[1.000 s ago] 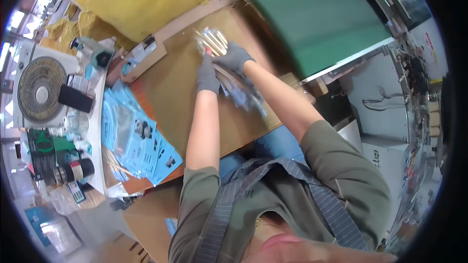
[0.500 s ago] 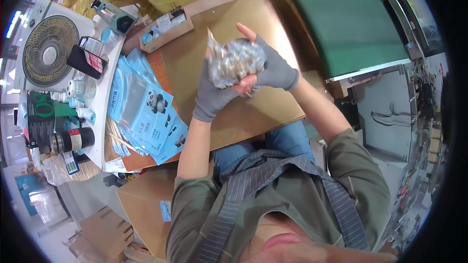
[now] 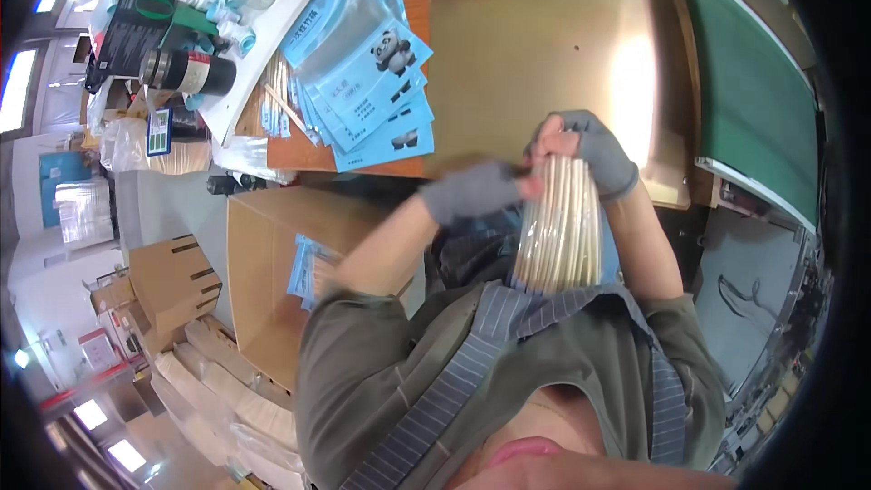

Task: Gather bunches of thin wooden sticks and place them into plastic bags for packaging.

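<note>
A bundle of wrapped chopsticks (image 3: 561,227) in clear plastic hangs in front of my chest, its lower end over my apron. My right hand (image 3: 594,150), in a grey fingerless glove, is closed round the top end of the bundle. My left hand (image 3: 481,192), gloved the same way, is beside the bundle's left edge, its fingertips at the plastic. Motion smears it, so its grip cannot be made out. On the table's left side lies a fanned pile of flat blue and clear bags (image 3: 363,82) with a panda picture.
Loose chopsticks (image 3: 288,104) lie beside the bags. A white side table (image 3: 240,82) carries a dark thermos (image 3: 190,73) and small bottles. Below it, an open cardboard box (image 3: 259,263) holds blue packs (image 3: 310,268). A green belt surface (image 3: 744,100) runs along the right.
The bundle has come down from over the table toward my chest and now hangs lengthwise. My left hand has moved from cupping it to its left side. The view has shifted too.
</note>
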The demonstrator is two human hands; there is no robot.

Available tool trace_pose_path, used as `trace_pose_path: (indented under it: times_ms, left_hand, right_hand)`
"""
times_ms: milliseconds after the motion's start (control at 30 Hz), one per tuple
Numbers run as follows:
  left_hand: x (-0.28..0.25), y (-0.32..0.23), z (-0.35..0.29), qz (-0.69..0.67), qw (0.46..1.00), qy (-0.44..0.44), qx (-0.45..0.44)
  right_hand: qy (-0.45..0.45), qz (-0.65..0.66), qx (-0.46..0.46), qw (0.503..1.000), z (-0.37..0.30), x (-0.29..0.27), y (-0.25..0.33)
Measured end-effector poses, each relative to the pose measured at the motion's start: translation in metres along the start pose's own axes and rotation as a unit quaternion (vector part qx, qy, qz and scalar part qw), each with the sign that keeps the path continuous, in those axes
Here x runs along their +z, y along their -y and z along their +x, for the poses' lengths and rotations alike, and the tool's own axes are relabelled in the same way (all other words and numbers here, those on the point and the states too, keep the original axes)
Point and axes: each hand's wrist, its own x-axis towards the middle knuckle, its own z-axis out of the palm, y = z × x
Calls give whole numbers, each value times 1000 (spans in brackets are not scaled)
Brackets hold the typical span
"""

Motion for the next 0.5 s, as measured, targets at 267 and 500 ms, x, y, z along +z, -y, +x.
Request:
trace_pose_path:
  times_ms: [267, 500]
  left_hand:
    - [-151, 82, -30, 632, 695, -324, -108]
    - [-169, 76, -34, 514, 726, -455, 29]
  right_hand:
    - [-35, 97, -24, 994, -12, 24, -9]
    - [-48, 81, -45, 995, -24, 26, -11]
